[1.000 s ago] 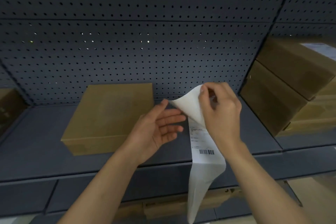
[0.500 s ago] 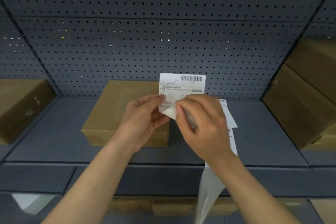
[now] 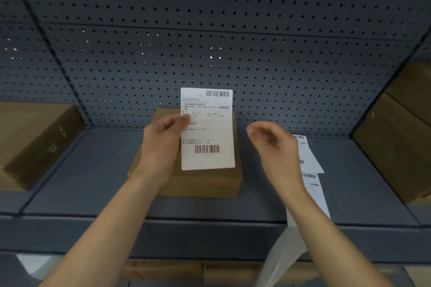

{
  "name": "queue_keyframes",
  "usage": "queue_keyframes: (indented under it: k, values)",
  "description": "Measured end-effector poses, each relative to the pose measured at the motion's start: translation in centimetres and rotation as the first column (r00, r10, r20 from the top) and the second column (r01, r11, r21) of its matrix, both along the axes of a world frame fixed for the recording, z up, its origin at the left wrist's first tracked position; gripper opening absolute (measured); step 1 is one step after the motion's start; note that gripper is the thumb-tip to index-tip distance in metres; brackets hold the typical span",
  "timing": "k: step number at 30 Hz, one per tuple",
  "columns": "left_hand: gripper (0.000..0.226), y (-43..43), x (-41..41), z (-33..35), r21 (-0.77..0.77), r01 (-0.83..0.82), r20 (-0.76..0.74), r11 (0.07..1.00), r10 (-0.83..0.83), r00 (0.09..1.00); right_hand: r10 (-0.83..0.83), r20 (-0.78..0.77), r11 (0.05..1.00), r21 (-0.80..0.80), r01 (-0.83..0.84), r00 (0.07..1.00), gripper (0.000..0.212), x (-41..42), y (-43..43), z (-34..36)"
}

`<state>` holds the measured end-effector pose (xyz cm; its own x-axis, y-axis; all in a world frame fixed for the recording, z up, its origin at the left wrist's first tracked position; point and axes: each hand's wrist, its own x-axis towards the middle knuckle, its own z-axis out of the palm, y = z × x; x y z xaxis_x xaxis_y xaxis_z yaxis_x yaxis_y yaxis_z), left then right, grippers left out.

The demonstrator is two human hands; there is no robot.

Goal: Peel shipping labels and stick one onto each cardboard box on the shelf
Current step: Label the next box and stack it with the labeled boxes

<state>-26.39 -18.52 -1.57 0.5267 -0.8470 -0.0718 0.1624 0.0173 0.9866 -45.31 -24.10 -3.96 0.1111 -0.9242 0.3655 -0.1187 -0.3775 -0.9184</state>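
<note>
A peeled white shipping label (image 3: 207,130) with barcodes is upright in the air, pinched at its left edge by my left hand (image 3: 161,147). It hangs just in front of and above a plain brown cardboard box (image 3: 203,182) at the middle of the dark shelf (image 3: 93,182). My right hand (image 3: 272,144) is to the label's right, apart from it, thumb and forefinger spread. The label strip (image 3: 311,184) trails from behind that hand, and its bare backing (image 3: 279,256) hangs past the shelf edge.
A cardboard box (image 3: 30,142) stands at the shelf's left end, and stacked boxes (image 3: 396,142) at the right end. A dark pegboard wall (image 3: 210,30) closes the back. More cardboard (image 3: 186,270) shows on the level below.
The label has come fully off the backing and now sits in my left hand alone. My right hand has let go of it and moved right with the strip.
</note>
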Motion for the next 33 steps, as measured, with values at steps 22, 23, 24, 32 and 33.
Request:
queue_keyframes:
  k: [22, 23, 24, 32, 33]
  values:
    - [0.022, -1.3, 7.6, -1.5, 0.020, 0.240, 0.390, 0.971, -0.229, 0.892, 0.224, 0.206, 0.850, 0.437, -0.294, 0.953, 0.010, 6.2, -2.2, 0.2]
    - [0.024, -1.3, 8.0, -1.6, 0.035, 0.258, 0.405, 0.965, -0.250, 0.879, 0.224, 0.211, 0.845, 0.445, -0.297, 0.952, 0.011, 6.4, -2.3, 0.1]
    - [0.025, -1.3, 8.2, -1.7, 0.049, 0.277, 0.410, 0.959, -0.273, 0.871, 0.223, 0.210, 0.842, 0.451, -0.297, 0.952, 0.011, 6.6, -2.5, 0.0]
    - [0.063, -1.7, 10.0, -2.6, 0.049, 0.271, 0.280, 0.961, -0.273, 0.920, 0.241, 0.185, 0.811, 0.501, -0.302, 0.953, 0.016, 8.0, -3.9, -0.6]
    - [0.074, -1.9, 10.2, -2.9, 0.056, 0.254, 0.238, 0.966, -0.260, 0.936, 0.242, 0.173, 0.808, 0.509, -0.297, 0.955, 0.015, 8.0, -4.1, -0.7]
